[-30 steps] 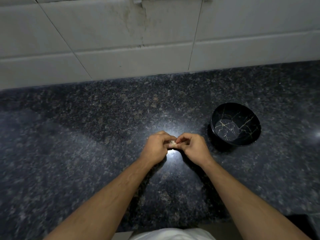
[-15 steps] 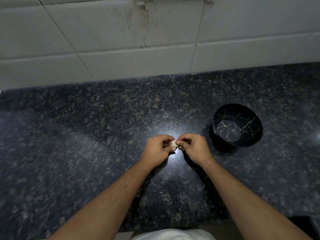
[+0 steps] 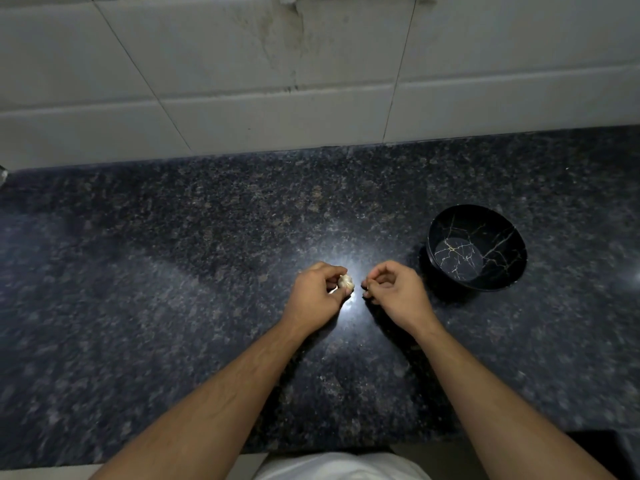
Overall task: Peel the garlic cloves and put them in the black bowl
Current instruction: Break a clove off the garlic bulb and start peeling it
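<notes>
The fingers (image 3: 337, 277) of the left hand (image 3: 317, 296) are curled round a pale garlic piece (image 3: 345, 281), pinching it so that it pokes out on the side facing the other hand, just above the tabletop (image 3: 173, 271). Whether it is one clove or a small cluster is too small to tell, and its long axis cannot be judged either. Across a narrow gap, over a bright glare spot on the stone, the right hand (image 3: 394, 292) has its fingertips (image 3: 367, 285) drawn together as in a pinch; they may hold a scrap of skin, but nothing can be made out between them. The garlic therefore lies directly left of the right fingertips, close but apart, and any next pull at the skin would need that hand to come back across the gap. The black bowl (image 3: 478, 249), veined with gold lines and with nothing visible inside, stands on the tabletop just beyond and right of the right hand, so that hand is much the nearer for a drop, while the garlic sits in the farther hand. Compared with half a second ago, when both hands met on the garlic with fingertips touching, they have parted: the right hand has drawn off toward the bowl, and the left hand keeps the garlic. Judging from this, peeling is under way and no clove is in the bowl.
</notes>
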